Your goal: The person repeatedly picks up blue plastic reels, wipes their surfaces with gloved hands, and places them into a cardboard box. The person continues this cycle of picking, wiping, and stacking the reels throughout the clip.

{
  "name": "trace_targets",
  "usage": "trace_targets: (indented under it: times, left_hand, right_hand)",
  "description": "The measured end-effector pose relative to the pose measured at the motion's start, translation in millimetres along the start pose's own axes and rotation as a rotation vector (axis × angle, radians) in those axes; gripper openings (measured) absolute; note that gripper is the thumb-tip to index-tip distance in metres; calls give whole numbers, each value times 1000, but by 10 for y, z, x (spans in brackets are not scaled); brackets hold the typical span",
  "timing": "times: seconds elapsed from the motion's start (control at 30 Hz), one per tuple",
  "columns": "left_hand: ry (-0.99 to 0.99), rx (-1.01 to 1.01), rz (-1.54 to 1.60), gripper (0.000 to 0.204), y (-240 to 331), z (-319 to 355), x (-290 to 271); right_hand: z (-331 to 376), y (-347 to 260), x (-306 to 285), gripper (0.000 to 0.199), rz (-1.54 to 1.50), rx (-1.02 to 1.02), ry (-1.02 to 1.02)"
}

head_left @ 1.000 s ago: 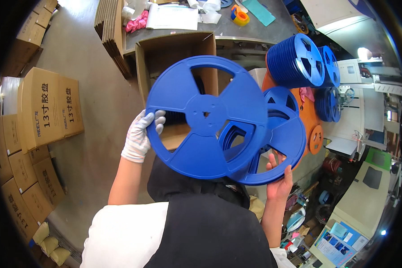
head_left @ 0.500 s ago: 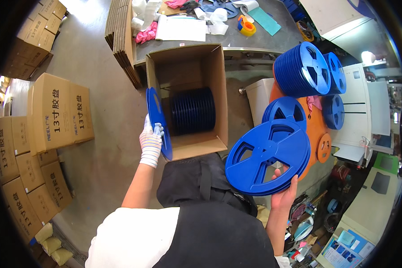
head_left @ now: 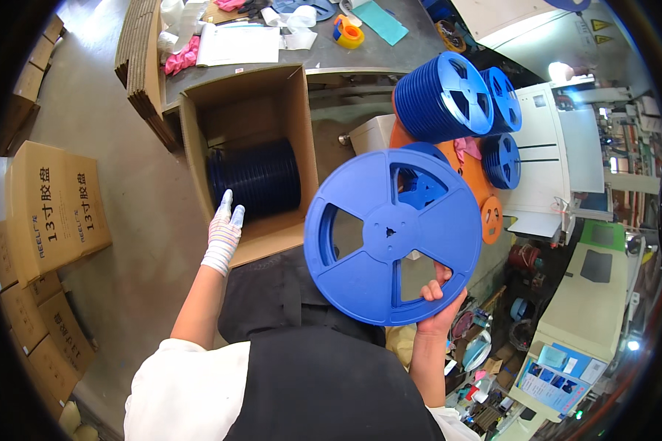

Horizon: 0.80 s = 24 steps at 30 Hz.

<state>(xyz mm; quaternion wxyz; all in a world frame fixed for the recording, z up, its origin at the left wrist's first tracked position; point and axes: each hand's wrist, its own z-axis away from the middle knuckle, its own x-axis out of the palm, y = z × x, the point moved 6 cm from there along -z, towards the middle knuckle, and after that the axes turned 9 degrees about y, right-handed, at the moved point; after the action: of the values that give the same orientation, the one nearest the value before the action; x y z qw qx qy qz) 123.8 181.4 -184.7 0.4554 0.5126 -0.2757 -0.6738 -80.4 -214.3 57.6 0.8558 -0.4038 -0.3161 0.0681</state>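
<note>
Right of the open carton (head_left: 246, 110), head view: 1 blue reel (head_left: 379, 242) faces the cam, gripped at its lower-R rim by my bare R hand (head_left: 441, 312); extras behind it I can't count. Round disc, so no long axis; its axle points approx. twd cam, whereas the dark reel row (head_left: 261, 173) in the carton runs L-R. My gloved L hand (head_left: 223, 234), fingers extended, nothing gripped, is nearer that row; contact I can't confirm. Held reel lies R of L hand, well apart. Count: 1 open carton; 3 blue reel stacks (head_left: 456, 95) in clear view + 1 orange reel (head_left: 492, 209) on orange bench (head_left: 479, 184); carton discs too tight to count.
</note>
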Motion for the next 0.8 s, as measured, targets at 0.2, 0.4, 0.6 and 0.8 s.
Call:
trace_targets:
  times: [0.2, 0.4, 0.6, 0.8]
  left_hand:
    - [193, 518, -185, 51, 1433, 336, -208]
    - [-97, 917, -321, 77, 2559, 1105, 239]
    - [-540, 1104, -78, 66, 3011, 1815, 672]
    - [-229, 946, -347, 63, 2806, 1263, 597]
  right_hand:
    - [41, 53, 42, 38, -243, 117, -114]
    - [166, 229, 213, 39, -241, 250, -156]
    - [200, 314, 290, 38, -104, 253, -84]
    - [274, 312, 303, 45, 60, 254, -112]
